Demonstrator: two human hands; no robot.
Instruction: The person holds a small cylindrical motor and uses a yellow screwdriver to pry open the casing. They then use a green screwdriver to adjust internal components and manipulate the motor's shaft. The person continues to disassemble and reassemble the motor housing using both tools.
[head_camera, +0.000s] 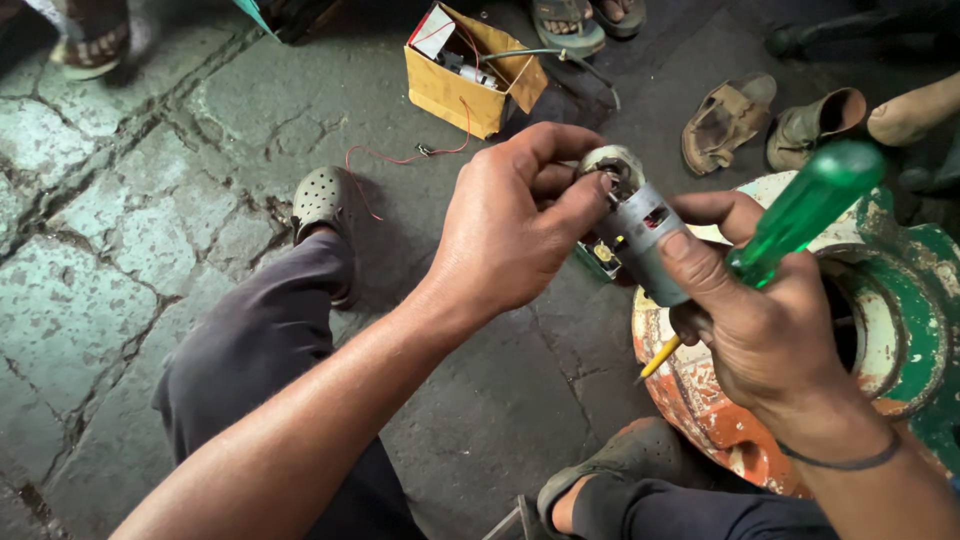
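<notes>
Left hand: the left hand (510, 225) is curled over the top end of a small grey motor (640, 240), thumb and fingertips pinched on its pale round end cap (612, 165).
Right hand: the right hand (760, 320) is closed, thumb pressed on the side of the motor, fingers wrapped under it; the same grip traps a screwdriver with a green see-through handle (805, 210) that sticks up and to the right.
Motor: a short metal cylinder held upright and slightly tilted between both hands, above the floor, in front of the person's knees.
Yellow tip: a thin yellow piece (660, 357) pokes out below the right hand; what it belongs to cannot be told.
Drum: a round orange, white and green metal housing (900, 330) stands just beside the right wrist.
Wristband: a dark band (840, 462) circles the right wrist.
Floor: cracked stone paving (110, 250).
Box: an open yellow cardboard box (470, 75) with wires and parts sits farther off, a red wire (400, 158) trailing from it.
Footwear: a grey clog (322, 200) on the person's foot; loose sandals (725, 120) lie near the top right.
</notes>
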